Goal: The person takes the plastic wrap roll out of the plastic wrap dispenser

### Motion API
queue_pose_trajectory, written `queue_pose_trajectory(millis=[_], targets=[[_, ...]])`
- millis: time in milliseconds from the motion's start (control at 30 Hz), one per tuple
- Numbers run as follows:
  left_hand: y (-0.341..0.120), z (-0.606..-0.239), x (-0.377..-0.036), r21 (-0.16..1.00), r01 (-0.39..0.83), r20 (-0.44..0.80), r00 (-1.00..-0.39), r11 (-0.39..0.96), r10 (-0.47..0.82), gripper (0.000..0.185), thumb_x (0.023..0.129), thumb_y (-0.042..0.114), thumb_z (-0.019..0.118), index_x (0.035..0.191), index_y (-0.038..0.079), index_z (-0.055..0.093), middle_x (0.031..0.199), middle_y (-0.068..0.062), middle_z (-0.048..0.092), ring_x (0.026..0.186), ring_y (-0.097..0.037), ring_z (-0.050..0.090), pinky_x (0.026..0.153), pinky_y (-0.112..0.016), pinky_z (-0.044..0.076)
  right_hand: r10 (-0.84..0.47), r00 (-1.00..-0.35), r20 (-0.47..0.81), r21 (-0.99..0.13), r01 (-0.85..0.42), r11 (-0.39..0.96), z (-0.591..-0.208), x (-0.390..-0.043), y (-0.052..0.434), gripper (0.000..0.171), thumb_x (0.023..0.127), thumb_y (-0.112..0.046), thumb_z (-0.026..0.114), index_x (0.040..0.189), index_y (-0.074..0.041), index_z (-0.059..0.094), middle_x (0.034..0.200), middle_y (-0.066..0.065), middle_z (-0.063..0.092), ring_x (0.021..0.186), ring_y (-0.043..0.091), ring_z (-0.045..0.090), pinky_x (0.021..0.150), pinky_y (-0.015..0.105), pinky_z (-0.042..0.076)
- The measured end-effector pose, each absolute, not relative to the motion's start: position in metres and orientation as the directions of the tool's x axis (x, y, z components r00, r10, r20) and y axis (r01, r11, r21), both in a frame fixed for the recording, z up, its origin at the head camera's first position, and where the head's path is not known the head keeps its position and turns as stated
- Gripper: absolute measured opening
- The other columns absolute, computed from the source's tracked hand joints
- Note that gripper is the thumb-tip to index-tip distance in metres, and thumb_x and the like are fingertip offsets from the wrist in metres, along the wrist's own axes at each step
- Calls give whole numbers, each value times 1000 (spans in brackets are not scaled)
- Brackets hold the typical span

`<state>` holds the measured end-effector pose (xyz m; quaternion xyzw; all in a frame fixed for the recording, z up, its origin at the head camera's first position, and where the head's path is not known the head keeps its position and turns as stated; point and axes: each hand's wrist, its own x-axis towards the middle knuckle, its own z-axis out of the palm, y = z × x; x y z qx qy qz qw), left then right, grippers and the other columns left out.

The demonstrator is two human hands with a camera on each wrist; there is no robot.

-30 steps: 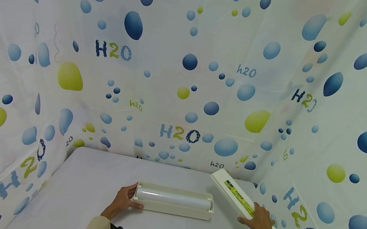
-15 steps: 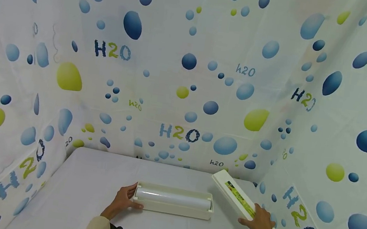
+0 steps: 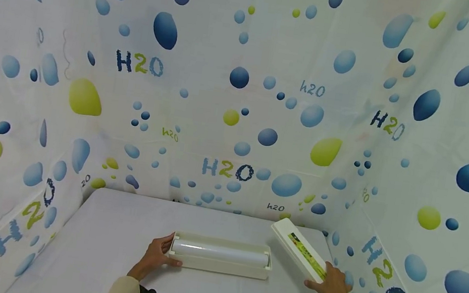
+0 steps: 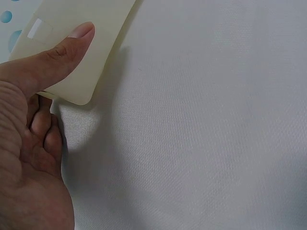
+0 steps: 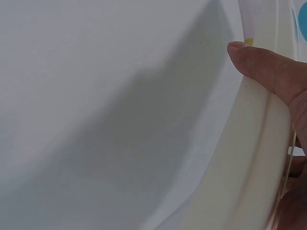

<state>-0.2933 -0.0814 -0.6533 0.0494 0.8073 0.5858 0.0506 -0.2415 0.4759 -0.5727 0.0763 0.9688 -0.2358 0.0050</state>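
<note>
while our sleeves sit at the near edge of the white table (image 3: 112, 244), our left hand (image 3: 154, 257) wraps the left end of the cream tray (image 3: 222, 266), thumb along its front wall and fingers curled behind, which looks like a way to keep the tray from sliding. in the tray lies the roll of clear film (image 3: 219, 252), lengthwise and filling it end to end. our right hand (image 3: 333, 288) lies on the near end of the long lid (image 3: 301, 248), thumb at its edge and fingers over the top, a light grip that seems to steady it against the right wall. the lid sits apart from the tray, angled away. beyond hangs the bubble-print curtain (image 3: 237, 92).
</note>
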Motion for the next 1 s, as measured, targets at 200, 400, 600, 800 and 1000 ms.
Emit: queue_pose_trajectory(millis=[200,400,600,800,1000], targets=[[-83,-654,-297,961,47,1,-986,272,168,113,71,1,102,162,-12,38,165,-33,45,151,-53,49,124,-55,46,139,-989,-47,-452,145,880,-578,-246,480,91,76,-49,97,134,10,58,104,19,70,95,34,62,82,68,47],[-83,-653,-300,951,59,7,-985,303,170,112,72,3,102,163,-12,37,166,-33,44,151,-54,49,124,-58,46,137,-990,-44,-455,142,879,-582,-252,481,93,78,-48,96,138,11,57,106,20,71,96,36,62,81,70,48],[-80,-653,-303,954,21,-25,-988,298,150,111,72,-2,100,163,-11,37,168,-31,42,154,-52,47,127,-57,42,151,-987,-56,-454,160,876,-584,-256,481,93,78,-46,96,139,11,56,105,21,71,96,36,60,82,69,47],[-78,-656,-307,954,16,-27,-990,301,137,111,71,-2,100,163,-10,38,167,-30,44,154,-52,48,127,-58,43,160,-984,-74,-456,176,872,-585,-259,482,88,79,-44,95,136,10,57,103,19,70,93,33,61,80,62,46],[-77,-655,-308,954,17,-25,-991,301,133,111,71,-2,101,163,-10,39,167,-30,45,153,-53,48,126,-59,42,173,-982,-79,-454,190,871,-587,-262,482,87,78,-44,96,134,10,58,100,18,69,92,31,61,79,59,46]])
